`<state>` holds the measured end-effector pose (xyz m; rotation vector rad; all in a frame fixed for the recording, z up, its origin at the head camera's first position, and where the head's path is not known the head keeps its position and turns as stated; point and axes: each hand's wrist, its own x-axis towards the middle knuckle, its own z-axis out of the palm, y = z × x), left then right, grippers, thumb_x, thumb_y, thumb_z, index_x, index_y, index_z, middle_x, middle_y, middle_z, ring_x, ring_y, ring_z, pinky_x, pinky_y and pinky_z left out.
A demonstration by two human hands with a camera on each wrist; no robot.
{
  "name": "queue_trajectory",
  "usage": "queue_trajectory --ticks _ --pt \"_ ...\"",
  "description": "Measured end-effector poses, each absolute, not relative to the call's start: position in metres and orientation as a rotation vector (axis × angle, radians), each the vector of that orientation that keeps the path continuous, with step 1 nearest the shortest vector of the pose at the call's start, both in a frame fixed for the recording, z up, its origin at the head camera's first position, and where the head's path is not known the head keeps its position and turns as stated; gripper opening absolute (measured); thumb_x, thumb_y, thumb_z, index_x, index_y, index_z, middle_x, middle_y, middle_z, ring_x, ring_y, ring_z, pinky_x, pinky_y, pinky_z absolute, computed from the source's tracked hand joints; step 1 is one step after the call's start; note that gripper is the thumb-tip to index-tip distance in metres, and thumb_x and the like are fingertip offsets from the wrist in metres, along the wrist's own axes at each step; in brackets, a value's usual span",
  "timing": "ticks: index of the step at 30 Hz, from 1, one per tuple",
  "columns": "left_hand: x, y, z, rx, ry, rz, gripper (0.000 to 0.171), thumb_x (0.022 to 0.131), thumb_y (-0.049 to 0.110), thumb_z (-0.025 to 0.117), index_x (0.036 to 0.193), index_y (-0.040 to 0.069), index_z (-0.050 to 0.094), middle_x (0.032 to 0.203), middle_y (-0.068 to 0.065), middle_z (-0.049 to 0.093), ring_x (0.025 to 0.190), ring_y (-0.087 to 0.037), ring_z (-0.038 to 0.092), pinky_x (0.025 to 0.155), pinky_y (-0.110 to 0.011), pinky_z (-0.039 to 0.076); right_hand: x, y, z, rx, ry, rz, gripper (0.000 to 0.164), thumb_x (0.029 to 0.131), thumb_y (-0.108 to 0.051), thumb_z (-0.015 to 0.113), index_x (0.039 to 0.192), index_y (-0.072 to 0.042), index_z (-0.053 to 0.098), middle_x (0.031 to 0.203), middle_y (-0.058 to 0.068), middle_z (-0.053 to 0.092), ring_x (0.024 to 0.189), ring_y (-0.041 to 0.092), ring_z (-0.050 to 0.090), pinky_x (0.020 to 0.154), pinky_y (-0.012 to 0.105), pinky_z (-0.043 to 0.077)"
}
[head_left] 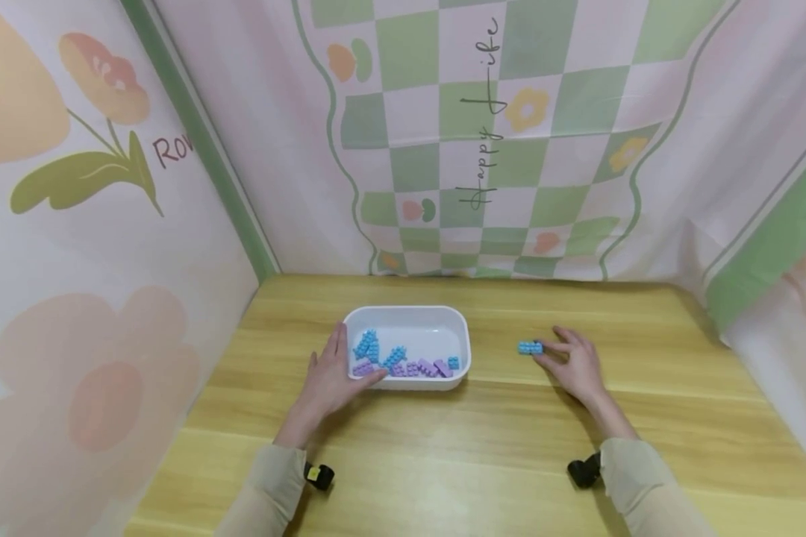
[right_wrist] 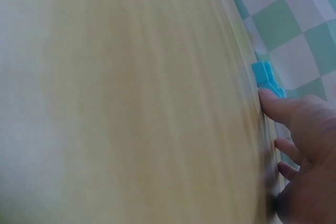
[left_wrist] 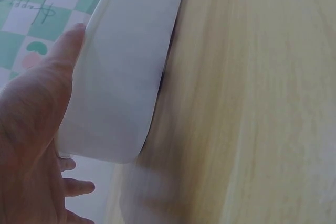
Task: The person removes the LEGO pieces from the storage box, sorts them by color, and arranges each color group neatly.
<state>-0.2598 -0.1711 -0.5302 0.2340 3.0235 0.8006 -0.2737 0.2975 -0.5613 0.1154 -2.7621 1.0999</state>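
Observation:
Near the middle of the table stands a white plastic tray [head_left: 403, 316]. My left hand [head_left: 332, 380] holds its left end, the thumb over the front rim and the fingers along the side. In the left wrist view the thumb touches the rim of the white tray [left_wrist: 118, 72]. Blue toy bricks [head_left: 396, 356] and purple toy bricks [head_left: 428, 368] lie loose in the tray. To its right, my right hand [head_left: 578, 367] pinches a blue toy brick [head_left: 528, 347] between thumb and fingers. In the right wrist view the blue brick [right_wrist: 266, 75] shows beyond the thumb tip.
The wooden table [head_left: 430, 462] runs back to a curtain [head_left: 470, 134] with green and white checks. Another printed curtain [head_left: 80, 283] hangs along the left side. Black wrist cameras [head_left: 584, 472] sit at both sleeves.

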Motion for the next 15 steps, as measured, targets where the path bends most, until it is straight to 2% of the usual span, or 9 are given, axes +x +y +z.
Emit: queue_trajectory --ticks 9,15 --pt "-0.2612 -0.1721 -0.5306 0.222 3.021 0.793 0.136 0.089 0.086 0.067 0.177 0.004 0.002 0.186 -0.02 0.009 0.17 -0.044 0.022 0.136 -0.074 0.014 -0.2742 0.2981 -0.563 0.127 -2.763 1.106 0.044 0.101 -0.018 0.08 0.136 0.007 0.071 0.166 0.041 0.041 0.156 0.065 0.027 0.128 0.081 0.017" --pt "-0.2625 -0.1726 -0.5317 0.211 3.005 0.784 0.139 0.088 0.09 0.064 0.177 0.006 -0.001 0.187 -0.018 0.006 0.171 -0.043 0.019 0.137 -0.073 0.011 -0.2741 0.3001 -0.5605 0.145 -2.799 1.094 0.052 0.1 -0.02 0.081 0.142 0.007 0.066 0.166 0.041 0.039 0.156 0.066 0.025 0.128 0.081 0.016"
